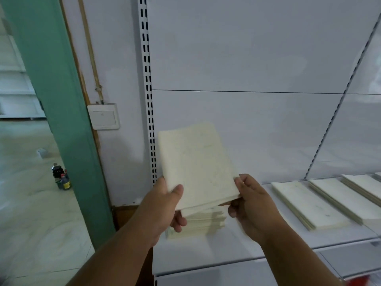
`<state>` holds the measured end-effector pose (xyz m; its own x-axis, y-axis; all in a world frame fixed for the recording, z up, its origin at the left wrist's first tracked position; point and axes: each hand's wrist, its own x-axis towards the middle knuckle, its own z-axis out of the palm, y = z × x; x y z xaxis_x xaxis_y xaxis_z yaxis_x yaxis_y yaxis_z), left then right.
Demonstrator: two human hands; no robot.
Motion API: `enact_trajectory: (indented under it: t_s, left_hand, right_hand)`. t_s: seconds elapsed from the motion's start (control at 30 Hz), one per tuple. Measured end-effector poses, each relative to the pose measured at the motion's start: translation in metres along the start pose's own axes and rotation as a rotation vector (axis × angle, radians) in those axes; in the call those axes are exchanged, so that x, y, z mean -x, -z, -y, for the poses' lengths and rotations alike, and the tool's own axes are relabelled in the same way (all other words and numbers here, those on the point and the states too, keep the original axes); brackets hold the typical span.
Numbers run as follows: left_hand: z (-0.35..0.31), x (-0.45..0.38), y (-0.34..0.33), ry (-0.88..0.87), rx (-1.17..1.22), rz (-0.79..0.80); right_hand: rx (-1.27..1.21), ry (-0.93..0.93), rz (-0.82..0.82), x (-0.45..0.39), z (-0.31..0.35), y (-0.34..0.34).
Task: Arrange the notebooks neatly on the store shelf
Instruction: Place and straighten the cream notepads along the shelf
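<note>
Nearest, the left hand (165, 205) and right hand (250, 200) each pinch a lower corner of a notebook (195, 164), raised tilted above the stack (203, 222) on the shelf (257, 240). It looks light and floppy, its pale matt cover slightly wavy, so gripping both edges suits it. To the right, notebooks (309, 203) lie flat in a row.

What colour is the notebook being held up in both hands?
Plain cream-white notebook, no clear pattern, seen in the head view.
</note>
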<state>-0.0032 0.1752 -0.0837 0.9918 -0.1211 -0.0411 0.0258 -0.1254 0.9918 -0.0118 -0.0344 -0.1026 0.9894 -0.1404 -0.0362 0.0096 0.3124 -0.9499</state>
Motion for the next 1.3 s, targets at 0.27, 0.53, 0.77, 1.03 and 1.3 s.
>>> enact_trajectory:
  t_s: [0.27, 0.53, 0.77, 1.03, 1.3]
  left_hand:
    - [0.004, -0.006, -0.083, 0.023, -0.113, 0.169]
    - [-0.005, -0.022, -0.248, 0.022, -0.065, 0.388]
    - [-0.001, -0.041, -0.427, 0.024, -0.075, 0.262]
    - [-0.001, -0.098, -0.567, 0.007, -0.176, 0.432]
    - [-0.01, -0.144, -0.692, 0.017, -0.3, 0.446]
  right_hand:
    - [0.171, -0.147, -0.042, 0.0, 0.044, 0.085]
    - [0.594, -0.052, -0.436, -0.01, 0.084, 0.222]
    - [0.632, -0.149, -0.454, -0.035, 0.116, 0.391]
    - [0.789, -0.226, -0.491, -0.072, 0.143, 0.522]
    - [1.123, -0.253, -0.459, -0.125, 0.174, 0.661]
